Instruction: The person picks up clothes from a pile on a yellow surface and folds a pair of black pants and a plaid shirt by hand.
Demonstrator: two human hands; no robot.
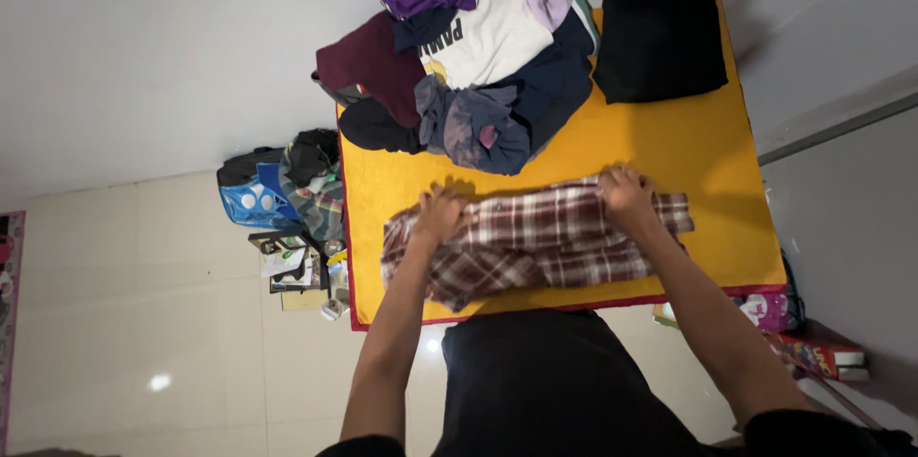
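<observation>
At table [708, 146] near edge: both hands [442, 210] grip plaid shirt [535, 242].

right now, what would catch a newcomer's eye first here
The bright yellow mat fills the middle of the view. Both hands press on a red-and-white plaid shirt spread along its near edge, the left hand at one end and the right hand toward the other. Behind it sits a heap of mixed clothes, with a folded black garment at the far right corner.
</observation>
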